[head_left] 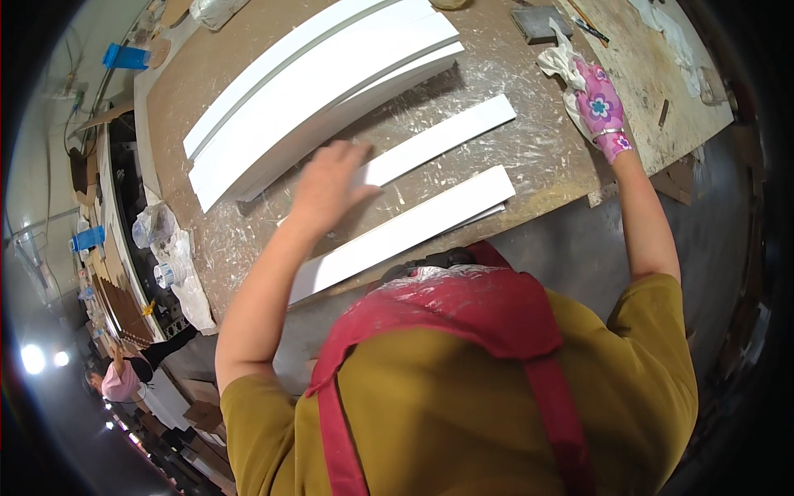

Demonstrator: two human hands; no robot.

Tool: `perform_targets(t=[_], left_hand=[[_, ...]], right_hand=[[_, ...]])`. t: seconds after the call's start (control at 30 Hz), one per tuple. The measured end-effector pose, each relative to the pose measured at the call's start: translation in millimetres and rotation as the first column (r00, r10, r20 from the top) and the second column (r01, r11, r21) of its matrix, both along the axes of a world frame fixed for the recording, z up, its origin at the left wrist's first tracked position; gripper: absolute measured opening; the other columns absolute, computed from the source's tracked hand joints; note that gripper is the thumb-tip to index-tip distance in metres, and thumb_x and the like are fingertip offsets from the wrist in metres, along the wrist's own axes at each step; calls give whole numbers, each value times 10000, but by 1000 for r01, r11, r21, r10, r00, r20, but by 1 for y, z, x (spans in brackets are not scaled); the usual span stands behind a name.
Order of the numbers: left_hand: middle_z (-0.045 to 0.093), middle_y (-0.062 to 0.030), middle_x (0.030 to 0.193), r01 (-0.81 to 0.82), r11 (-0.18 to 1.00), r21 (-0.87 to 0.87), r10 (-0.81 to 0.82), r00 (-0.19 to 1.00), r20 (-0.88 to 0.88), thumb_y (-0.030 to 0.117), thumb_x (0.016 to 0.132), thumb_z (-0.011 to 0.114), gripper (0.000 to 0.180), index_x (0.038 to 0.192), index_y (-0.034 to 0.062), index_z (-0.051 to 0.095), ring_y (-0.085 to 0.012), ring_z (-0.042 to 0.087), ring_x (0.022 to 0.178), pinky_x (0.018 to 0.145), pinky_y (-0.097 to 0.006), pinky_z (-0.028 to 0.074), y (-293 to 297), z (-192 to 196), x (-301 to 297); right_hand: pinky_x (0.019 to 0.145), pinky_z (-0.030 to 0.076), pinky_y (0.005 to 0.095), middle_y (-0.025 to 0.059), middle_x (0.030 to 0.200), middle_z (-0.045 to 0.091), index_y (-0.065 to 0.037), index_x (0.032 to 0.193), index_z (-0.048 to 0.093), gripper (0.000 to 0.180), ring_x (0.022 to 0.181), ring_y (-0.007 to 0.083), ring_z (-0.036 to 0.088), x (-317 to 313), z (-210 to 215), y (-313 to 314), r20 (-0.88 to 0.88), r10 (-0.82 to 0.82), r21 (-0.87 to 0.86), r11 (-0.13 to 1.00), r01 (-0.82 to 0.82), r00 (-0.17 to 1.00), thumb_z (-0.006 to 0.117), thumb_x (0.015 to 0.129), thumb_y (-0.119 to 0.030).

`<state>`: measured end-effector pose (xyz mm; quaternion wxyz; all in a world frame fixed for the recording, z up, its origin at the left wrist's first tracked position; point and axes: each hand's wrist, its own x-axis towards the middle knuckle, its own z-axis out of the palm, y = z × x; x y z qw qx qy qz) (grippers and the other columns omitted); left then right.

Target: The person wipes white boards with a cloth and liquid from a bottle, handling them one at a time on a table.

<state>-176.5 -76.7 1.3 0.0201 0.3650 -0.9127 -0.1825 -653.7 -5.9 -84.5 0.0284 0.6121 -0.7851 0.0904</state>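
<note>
My bare left hand [329,183] is over the left part of a narrow white strip [438,136], its thumb apart from the fingers. It is slightly blurred and hides part of the strip; whether it presses on it I cannot tell. Nearer my body lies another long white strip [413,219], with the end of a further thin piece showing beneath it. Out to the right, my right hand [597,103], in a pink flowered glove, is closed on a crumpled white cloth [561,64] near the table's right side.
A large stack of white boards [322,91] fills the table's far left. A grey block [539,25] and a dark pen-like tool [590,31] lie beyond my right hand. Plastic bags [153,225] hang at the left edge. A person in pink [122,380] is in the left background.
</note>
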Motion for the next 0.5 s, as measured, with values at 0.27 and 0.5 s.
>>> perform_targets(t=[0.27,0.5], left_hand=[[530,-151,1070,18,989,145,-18,1000,-5,180,744,684,464,1167,62,537,-338,531,999,853,-404,448,20,-14,41],[551,-161,1013,-37,981,192,55,995,-86,188,769,686,373,1089,44,562,-344,538,970,822,-409,455,3,-20,21]], right_hand=[[1027,376,361,165,1361,434,-207,1367,412,590,1246,298,428,11,9,0,71,-49,27,999,47,996,602,814,-129],[1033,358,366,201,1293,493,-90,1356,420,544,1208,333,458,29,36,4,159,42,-31,999,-37,986,556,829,-86]])
